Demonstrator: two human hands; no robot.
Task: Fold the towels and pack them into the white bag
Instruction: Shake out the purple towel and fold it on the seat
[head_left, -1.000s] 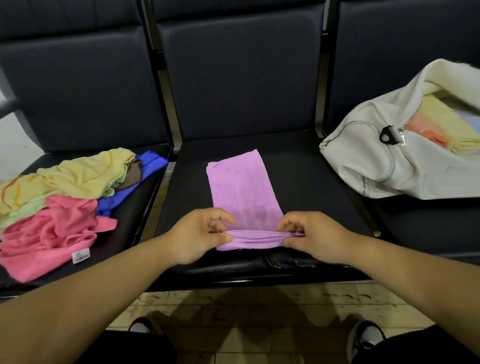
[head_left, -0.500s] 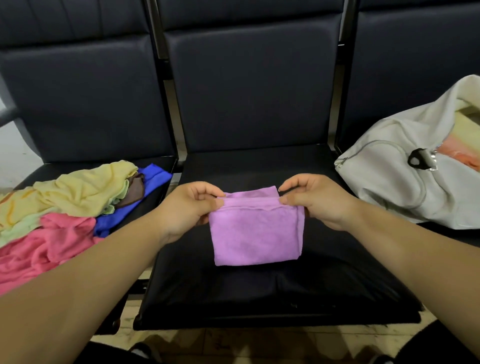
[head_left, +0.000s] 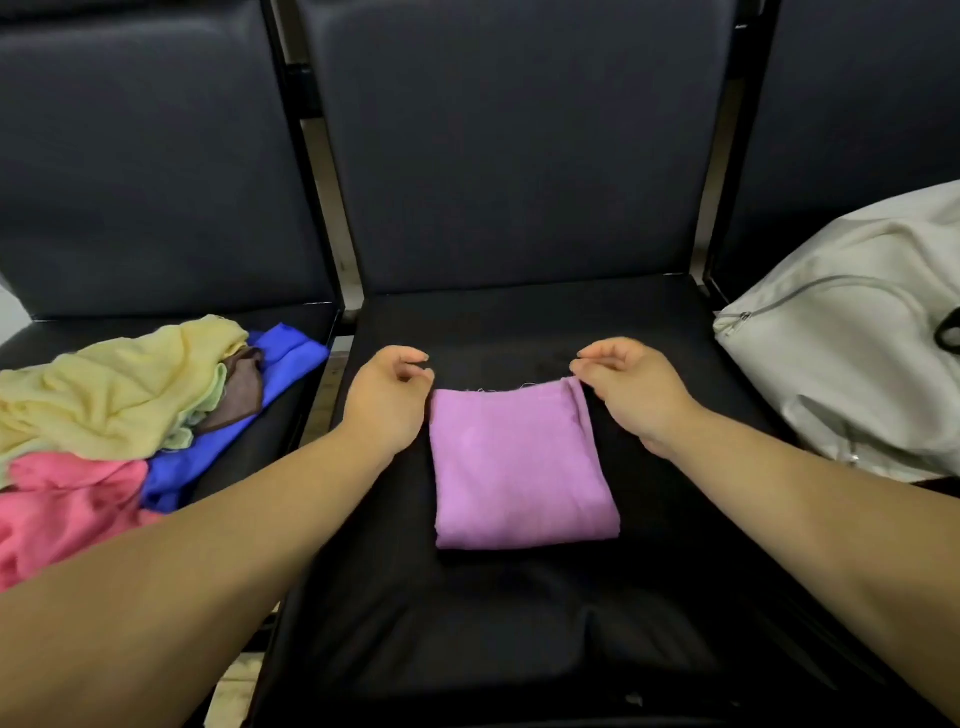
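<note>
**Purple towel folded, lying between the hands on the middle seat**

Purple towel (head_left: 519, 467): folded into a thick rectangle and flat on the black middle seat (head_left: 519, 649). It lies between the two forearms. Folded edge faces the person, loose edges face the backrest, and a few stray threads stick out along the far edge.

Left hand (head_left: 387, 400): just beside the towel's far left corner, fingers loosely curled, thumb near the fingertips, nothing in it. There is a small gap between thumb and cloth, so no contact that I can see.

Right hand (head_left: 631, 389): at the towel's far right corner, fingers curled in a narrow pinch shape. The fingertips sit right at the corner where the layers bunch up. I can't tell whether it pinches the cloth or only touches it.

White bag (head_left: 841, 374): on the next seat, beyond the right hand and well apart from the towel. It is slumped on its side, with a grey zip line (head_left: 810, 291) running across it. Its right part is cut off by the frame edge.

Unfolded pile beyond the left hand, on the left seat (head_left: 306, 317):
- yellow towel (head_left: 114, 384) on top
- brown cloth (head_left: 241, 387) tucked against it
- blue towel (head_left: 291, 353) under both, nearest the left hand
- pink towel (head_left: 67, 499) at the near end, partly behind the left forearm

All four are crumpled and overlapping. The pile is clear of the purple towel.
</note>
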